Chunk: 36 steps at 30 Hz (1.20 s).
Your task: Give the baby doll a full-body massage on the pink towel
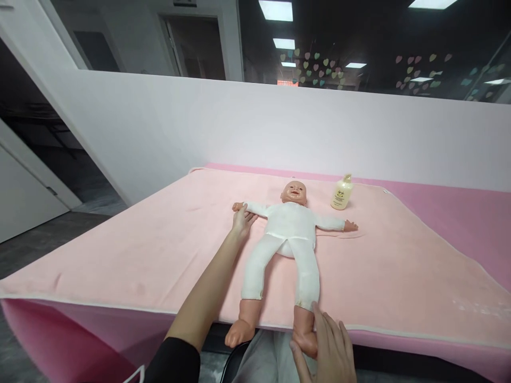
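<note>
A baby doll (pixel 290 223) with a white cloth body and bare plastic head, hands and feet lies on its back on a pink blanket (pixel 159 239). Its feet hang over the front edge, nearest to me. My left hand (pixel 241 222) is at the doll's outstretched arm on the left, palm up, thumb at its wrist and fingers along its underside. Beside the doll's right-hand foot (pixel 305 332) is my right hand (pixel 331 346), its fingers stretched out and its thumb below the foot. A pale yellow pump bottle (pixel 341 192) stands upright to the right of the doll's head.
The blanket covers most of a pink table (pixel 451 218). A white wall (pixel 255 127) with dark glass above rises behind it. My lap (pixel 263 356) is under the front edge. A white door (pixel 27 191) stands at the far left.
</note>
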### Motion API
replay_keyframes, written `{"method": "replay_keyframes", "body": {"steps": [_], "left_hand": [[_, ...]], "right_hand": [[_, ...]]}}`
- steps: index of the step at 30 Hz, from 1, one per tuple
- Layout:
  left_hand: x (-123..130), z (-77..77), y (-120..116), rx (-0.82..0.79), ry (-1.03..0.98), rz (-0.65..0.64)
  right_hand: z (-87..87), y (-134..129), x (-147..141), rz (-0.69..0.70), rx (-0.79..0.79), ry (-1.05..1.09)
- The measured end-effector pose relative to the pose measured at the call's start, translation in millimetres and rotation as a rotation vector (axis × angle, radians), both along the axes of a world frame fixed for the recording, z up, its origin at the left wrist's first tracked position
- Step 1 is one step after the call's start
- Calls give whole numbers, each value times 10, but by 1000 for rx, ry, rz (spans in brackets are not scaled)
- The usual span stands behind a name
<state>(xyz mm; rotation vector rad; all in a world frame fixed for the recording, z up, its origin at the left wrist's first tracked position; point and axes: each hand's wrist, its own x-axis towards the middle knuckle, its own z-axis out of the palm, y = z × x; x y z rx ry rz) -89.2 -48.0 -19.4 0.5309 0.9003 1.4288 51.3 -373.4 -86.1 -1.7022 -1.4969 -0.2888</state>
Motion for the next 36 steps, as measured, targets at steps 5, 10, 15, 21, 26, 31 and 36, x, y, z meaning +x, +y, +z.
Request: {"method": "replay_keyframes", "body": {"steps": [5, 10, 15, 21, 26, 31, 36], "left_hand": [[-138, 1, 52, -4, -286, -61], [-71, 96, 24, 158, -70, -95], [169, 160, -194, 598, 604, -34], [370, 39, -340, 1019, 1263, -328], [357, -24, -246, 1094, 1313, -336], [307, -71, -141, 938, 1117, -186], [254, -109, -30, 715, 791, -48]], "right_hand": [[-54, 23, 8, -2, 78, 69], [234, -10, 90, -109, 51, 306], [755, 281, 202, -19, 155, 309], [967, 1036, 188, 103, 52, 375], [812, 1130, 135, 110, -18, 460], [643, 415, 44, 30, -32, 432], [435, -109, 104, 28, -57, 315]]}}
